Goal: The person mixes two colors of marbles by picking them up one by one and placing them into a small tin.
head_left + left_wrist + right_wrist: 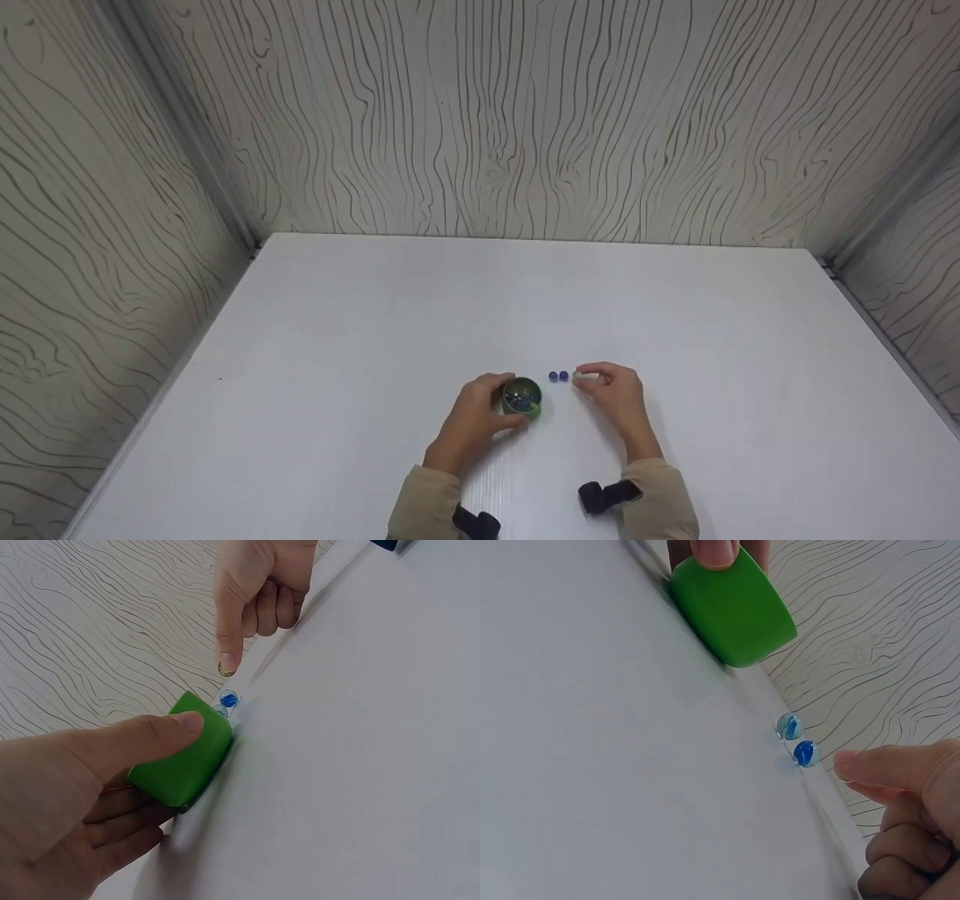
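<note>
My left hand (472, 411) holds a small green cup (202, 757) upright on the table, thumb on the near side and fingers round the other. Dark, shiny marbles (520, 397) lie inside the cup, seen from above in the head view. Just right of it, two clear marbles with blue swirls sit side by side on the table, one nearer the cup (790, 726) and one farther (807, 754). Beyond them my right hand (619, 394) pinches a yellowish marble (226, 670) between thumb and index finger; in the right wrist view the fingers mostly hide it.
A white table (360, 315) spreads around both hands. Panels with a wood-grain pattern (487, 120) rise behind it and at both sides. Dark camera mounts (592, 497) are strapped at both wrists over beige sleeves (660, 499).
</note>
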The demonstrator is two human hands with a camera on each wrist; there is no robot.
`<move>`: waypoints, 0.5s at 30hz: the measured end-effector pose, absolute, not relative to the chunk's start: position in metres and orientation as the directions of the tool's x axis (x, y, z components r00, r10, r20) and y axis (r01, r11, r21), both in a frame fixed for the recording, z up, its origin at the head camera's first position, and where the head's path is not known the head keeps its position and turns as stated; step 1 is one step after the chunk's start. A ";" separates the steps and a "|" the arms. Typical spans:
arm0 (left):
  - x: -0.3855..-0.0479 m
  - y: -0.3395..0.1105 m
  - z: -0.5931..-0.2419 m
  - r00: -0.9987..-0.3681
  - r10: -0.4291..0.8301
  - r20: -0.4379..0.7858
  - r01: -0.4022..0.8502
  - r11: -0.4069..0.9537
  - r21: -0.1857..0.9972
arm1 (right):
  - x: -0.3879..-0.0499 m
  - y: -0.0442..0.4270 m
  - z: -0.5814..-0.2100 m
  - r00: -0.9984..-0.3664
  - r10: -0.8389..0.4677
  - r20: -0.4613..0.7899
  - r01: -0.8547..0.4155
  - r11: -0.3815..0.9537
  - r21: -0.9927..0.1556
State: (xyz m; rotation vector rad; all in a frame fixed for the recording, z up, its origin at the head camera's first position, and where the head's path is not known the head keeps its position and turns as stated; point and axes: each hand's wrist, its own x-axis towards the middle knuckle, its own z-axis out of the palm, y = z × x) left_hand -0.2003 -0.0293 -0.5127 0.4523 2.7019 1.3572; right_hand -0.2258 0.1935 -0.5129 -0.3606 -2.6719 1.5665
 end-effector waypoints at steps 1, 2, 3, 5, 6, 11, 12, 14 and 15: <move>-0.200 -0.029 -0.513 -0.953 0.298 0.055 0.221 0.563 0.796 | -0.225 0.193 -0.512 -0.972 0.216 -0.091 0.185 0.469 -0.864; -0.201 -0.029 -0.513 -0.954 0.297 0.052 0.219 0.562 0.798 | -0.225 0.193 -0.512 -0.971 0.220 -0.092 0.187 0.467 -0.864; -0.200 -0.030 -0.513 -0.953 0.297 0.051 0.218 0.562 0.798 | -0.225 0.193 -0.511 -0.970 0.225 -0.094 0.192 0.465 -0.864; -0.200 -0.030 -0.512 -0.954 0.297 0.049 0.216 0.562 0.798 | -0.224 0.193 -0.510 -0.967 0.230 -0.109 0.208 0.464 -0.861; -0.200 -0.030 -0.512 -0.954 0.297 0.047 0.214 0.561 0.800 | -0.224 0.193 -0.510 -0.965 0.233 -0.117 0.216 0.466 -0.858; -0.200 -0.030 -0.511 -0.953 0.301 0.043 0.210 0.552 0.807 | -0.226 0.194 -0.510 -0.962 0.227 -0.154 0.248 0.481 -0.841; -0.200 -0.030 -0.511 -0.953 0.300 0.041 0.208 0.551 0.808 | -0.226 0.194 -0.510 -0.962 0.225 -0.155 0.249 0.484 -0.839; -0.201 -0.031 -0.511 -0.953 0.300 0.042 0.209 0.551 0.808 | -0.226 0.194 -0.509 -0.962 0.225 -0.156 0.249 0.485 -0.838; -0.201 -0.031 -0.511 -0.953 0.299 0.041 0.208 0.552 0.808 | -0.226 0.194 -0.508 -0.962 0.224 -0.154 0.247 0.487 -0.838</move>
